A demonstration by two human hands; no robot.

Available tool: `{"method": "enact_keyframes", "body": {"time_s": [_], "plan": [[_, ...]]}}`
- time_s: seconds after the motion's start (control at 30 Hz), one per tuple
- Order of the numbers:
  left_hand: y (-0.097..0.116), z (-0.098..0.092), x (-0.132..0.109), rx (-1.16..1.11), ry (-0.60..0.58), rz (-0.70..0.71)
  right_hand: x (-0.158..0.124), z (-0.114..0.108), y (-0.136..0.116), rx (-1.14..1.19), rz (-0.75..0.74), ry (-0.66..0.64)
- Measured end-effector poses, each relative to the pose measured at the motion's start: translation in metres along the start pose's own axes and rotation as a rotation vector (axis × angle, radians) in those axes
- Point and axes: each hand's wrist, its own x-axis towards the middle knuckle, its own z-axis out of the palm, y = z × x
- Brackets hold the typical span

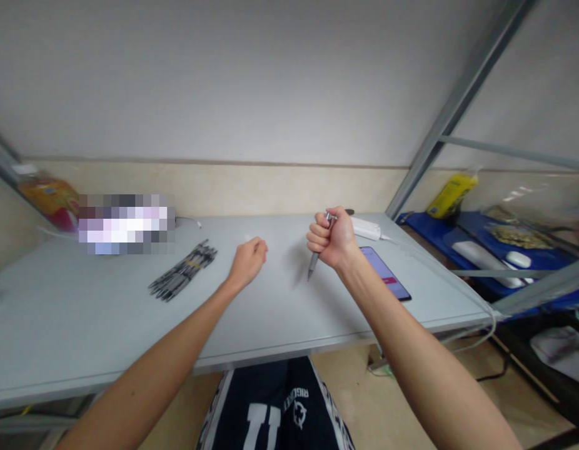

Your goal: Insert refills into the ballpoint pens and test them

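My right hand (331, 240) is a fist wrapped round a grey pen (314, 261), held upright above the grey table (83, 312) with its tip pointing down and my thumb near its top end. My left hand (248, 260) rests on the table to the left of it, fingers curled in; whether it holds anything is hidden. A bundle of several dark pens (183, 279) lies on the table further left, apart from both hands.
A phone (386, 273) with a lit screen lies right of my right hand, a white charger (367, 228) behind it. A pixelated object (126, 224) and a colourful packet (50, 199) sit at the back left. A metal frame (458, 103) borders a blue-matted desk (486, 240).
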Motion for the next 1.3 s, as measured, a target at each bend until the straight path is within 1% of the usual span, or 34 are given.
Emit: {"method": "enact_keyframes", "body": {"time_s": [0.3, 0.6, 0.83, 1.03, 1.2, 1.3], "plan": [[-0.005, -0.001, 0.004, -0.05, 0.021, -0.046, -0.001, 0.001, 0.001, -0.043, -0.031, 0.031], [-0.006, -0.001, 0.004, -0.047, 0.011, -0.03, -0.001, 0.002, 0.003, -0.041, -0.018, 0.023], [-0.009, 0.0, 0.005, -0.058, -0.005, -0.028, -0.002, -0.001, 0.003, -0.028, -0.043, 0.014], [-0.011, 0.001, 0.005, -0.064, -0.01, -0.024, -0.001, 0.0, 0.003, -0.053, -0.034, 0.04], [-0.012, 0.002, 0.005, -0.039, -0.01, -0.015, -0.002, -0.002, 0.004, -0.06, -0.033, 0.023], [-0.011, 0.001, 0.005, -0.029, -0.012, -0.019, -0.002, -0.003, 0.005, -0.08, -0.026, 0.04]]}}
